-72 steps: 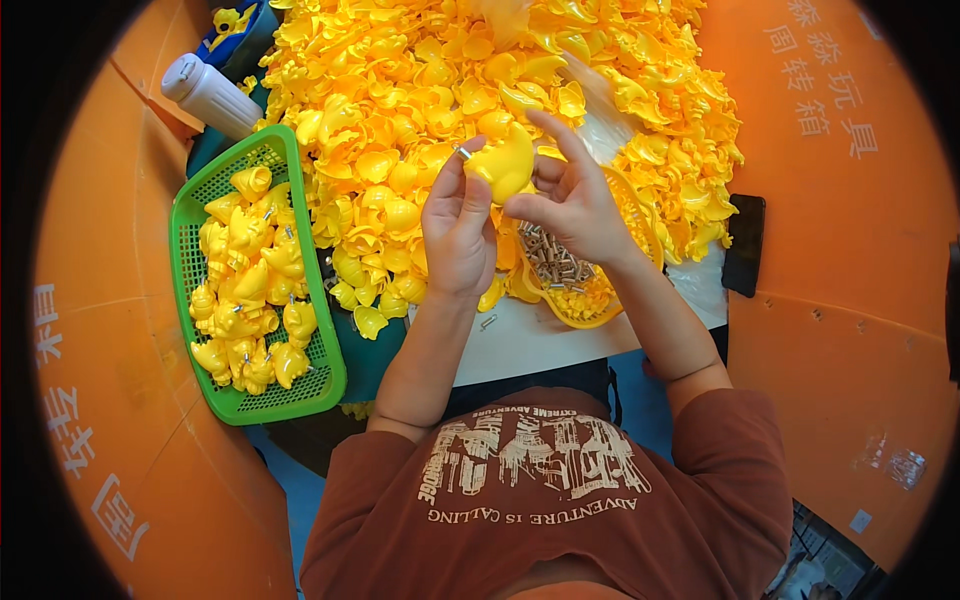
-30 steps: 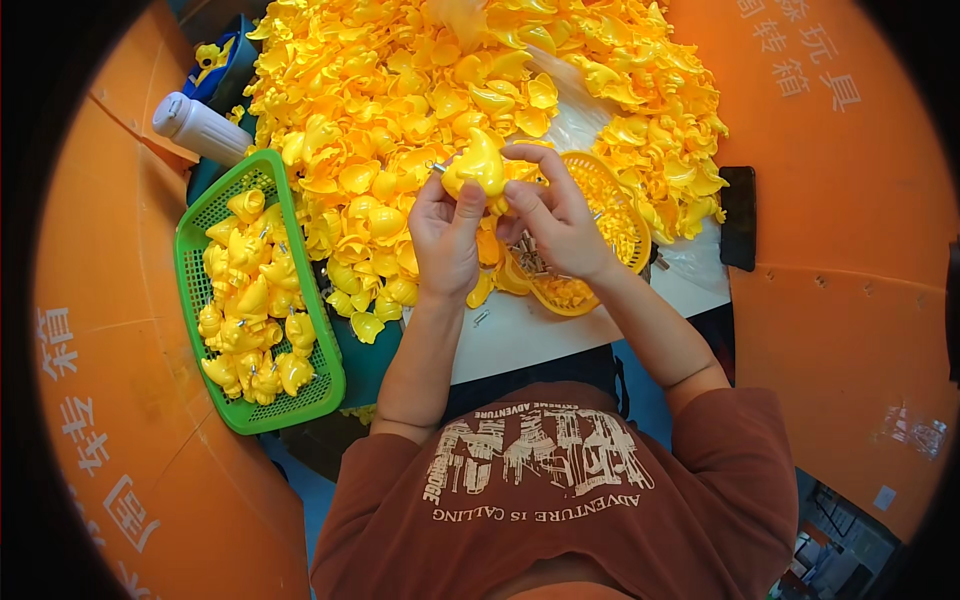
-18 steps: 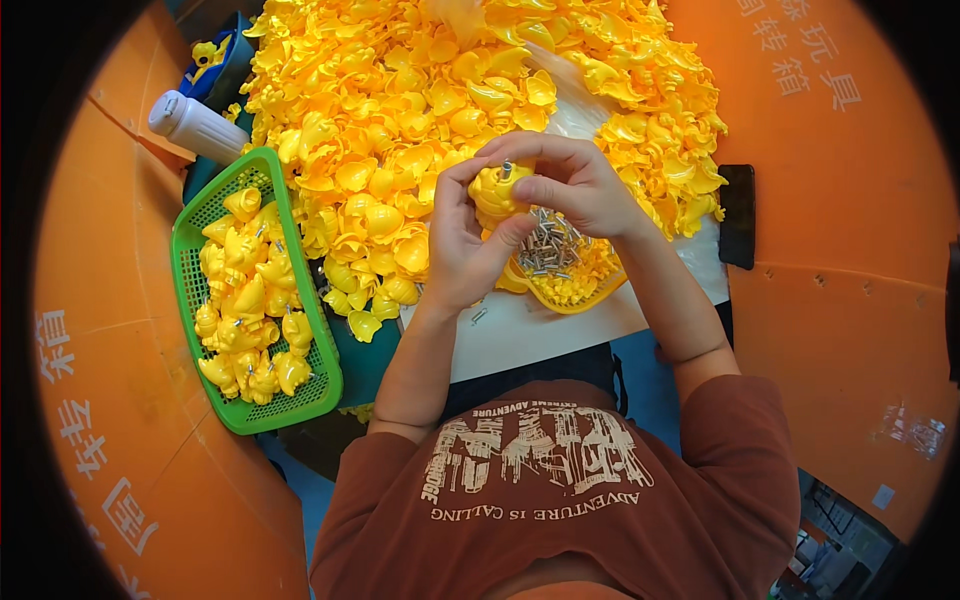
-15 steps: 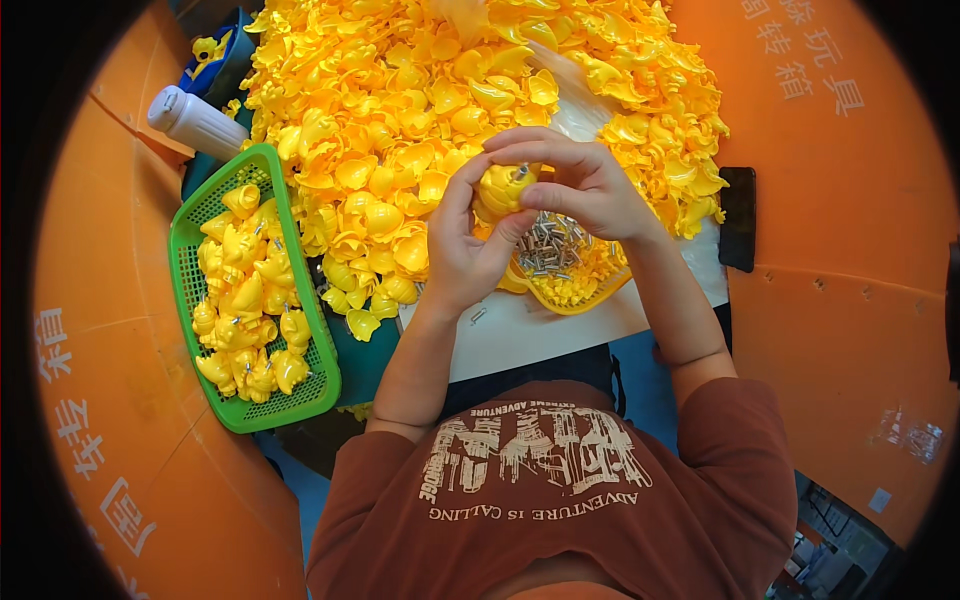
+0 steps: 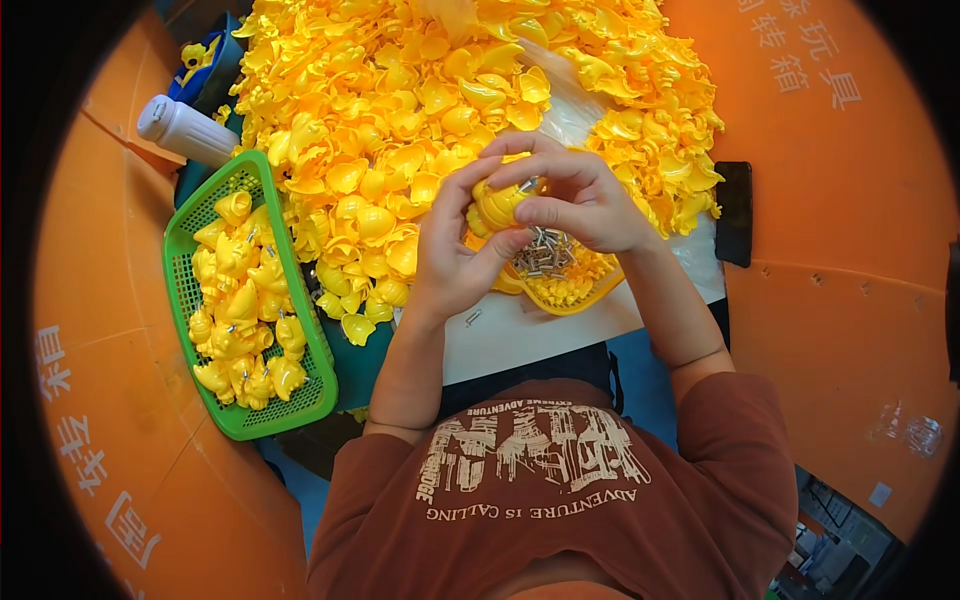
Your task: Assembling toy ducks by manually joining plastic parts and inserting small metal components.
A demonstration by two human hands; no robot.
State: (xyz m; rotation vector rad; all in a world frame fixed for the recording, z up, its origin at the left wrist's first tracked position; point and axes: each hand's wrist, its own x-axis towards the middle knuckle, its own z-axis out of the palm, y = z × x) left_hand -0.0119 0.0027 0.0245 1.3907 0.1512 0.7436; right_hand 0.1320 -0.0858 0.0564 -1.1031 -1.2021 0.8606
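Note:
Both hands meet over the table's front part. My left hand (image 5: pixel 452 255) and my right hand (image 5: pixel 575 198) together grip one small yellow plastic toy piece (image 5: pixel 497 203), fingers closed around it from both sides. Just under the hands sits a yellow tray (image 5: pixel 590 297) holding small metal pins (image 5: pixel 545 252) and yellow bits. A large heap of yellow plastic shells (image 5: pixel 420 110) covers the table beyond the hands.
A green mesh basket (image 5: pixel 205 205) with several assembled yellow pieces stands at the left. A white bottle (image 5: pixel 185 130) lies behind it. A black phone-like slab (image 5: pixel 734 212) rests at the right table edge. Orange bin walls (image 5: pixel 840 250) close in on both sides.
The hands have come closer together and lowered a little over the yellow tray, closing the yellow piece between them; earlier the piece was held higher and more open to view.

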